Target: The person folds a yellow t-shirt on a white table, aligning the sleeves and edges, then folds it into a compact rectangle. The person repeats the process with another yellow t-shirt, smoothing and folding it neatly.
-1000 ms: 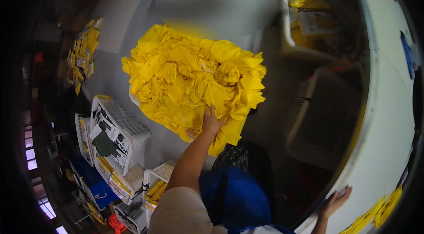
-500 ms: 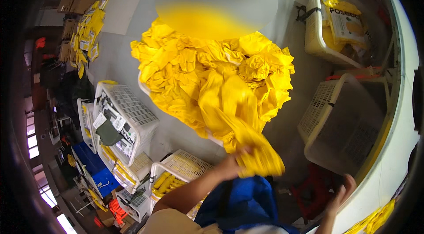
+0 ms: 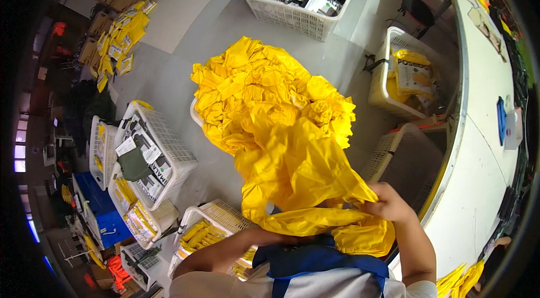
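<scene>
A yellow garment of thin, crinkled fabric is spread in front of my waist. My right hand is closed on its right edge, pinching the cloth. My left hand is at the garment's lower edge, close to my body; the cloth and shadow hide its fingers. Part of the garment hangs in a loose fold below my right hand. Its far end runs into a big heap of similar yellow garments, piled over a light-coloured container whose rim barely shows at the left.
A white basket of dark packaged goods stands beyond the heap. Left are baskets with packages and yellow bundles. Right are a basket with yellow packages, another basket and a long white table. Yellow packages lie far left.
My right hand came from the lower right and took hold of the yellow garment. The garment was pulled out of the heap and spread wider. My left hand slipped from view behind the cloth.
</scene>
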The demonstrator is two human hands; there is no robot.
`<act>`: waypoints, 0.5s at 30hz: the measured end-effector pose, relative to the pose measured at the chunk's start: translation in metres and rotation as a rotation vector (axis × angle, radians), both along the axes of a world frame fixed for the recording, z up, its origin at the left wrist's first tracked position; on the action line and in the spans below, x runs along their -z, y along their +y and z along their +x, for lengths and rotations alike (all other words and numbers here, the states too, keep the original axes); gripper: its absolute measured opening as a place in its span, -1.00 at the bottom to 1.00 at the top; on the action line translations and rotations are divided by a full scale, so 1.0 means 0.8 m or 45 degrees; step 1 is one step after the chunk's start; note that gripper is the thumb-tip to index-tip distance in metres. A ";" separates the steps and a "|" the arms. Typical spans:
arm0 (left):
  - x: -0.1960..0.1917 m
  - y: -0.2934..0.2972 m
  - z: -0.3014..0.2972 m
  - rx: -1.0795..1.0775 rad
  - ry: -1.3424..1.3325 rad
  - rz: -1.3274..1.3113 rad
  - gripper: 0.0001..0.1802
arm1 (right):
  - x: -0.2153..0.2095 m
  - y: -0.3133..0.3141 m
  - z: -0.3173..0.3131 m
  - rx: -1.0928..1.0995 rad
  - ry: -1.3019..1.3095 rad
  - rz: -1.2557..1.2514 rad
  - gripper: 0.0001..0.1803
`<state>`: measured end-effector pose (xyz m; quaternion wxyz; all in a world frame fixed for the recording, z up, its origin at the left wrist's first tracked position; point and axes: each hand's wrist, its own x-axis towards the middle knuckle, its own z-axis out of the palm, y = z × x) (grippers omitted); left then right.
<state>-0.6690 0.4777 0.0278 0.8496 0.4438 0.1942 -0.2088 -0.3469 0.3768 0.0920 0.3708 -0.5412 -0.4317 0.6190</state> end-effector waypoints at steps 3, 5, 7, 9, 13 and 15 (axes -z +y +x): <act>0.091 0.011 -0.034 -0.396 0.467 -0.193 -0.39 | -0.078 -0.019 0.012 0.527 0.069 -0.001 -0.67; 0.088 0.053 0.028 -0.691 0.314 -0.318 -0.40 | -0.109 -0.041 0.030 0.754 0.017 0.124 -0.60; 0.086 0.087 0.091 -0.778 0.089 -0.170 -0.43 | -0.147 -0.055 0.041 0.995 0.096 0.279 -0.55; 0.107 0.111 0.146 -0.577 -0.293 0.513 -0.47 | -0.209 -0.065 0.046 1.042 0.280 0.464 -0.49; 0.032 0.109 0.313 -0.459 -0.406 0.047 -0.53 | -0.284 -0.165 0.054 1.128 -0.061 0.716 -0.53; -0.020 0.081 0.380 -0.371 -0.396 -0.213 -0.56 | -0.321 -0.198 0.046 1.149 -0.075 0.831 -0.58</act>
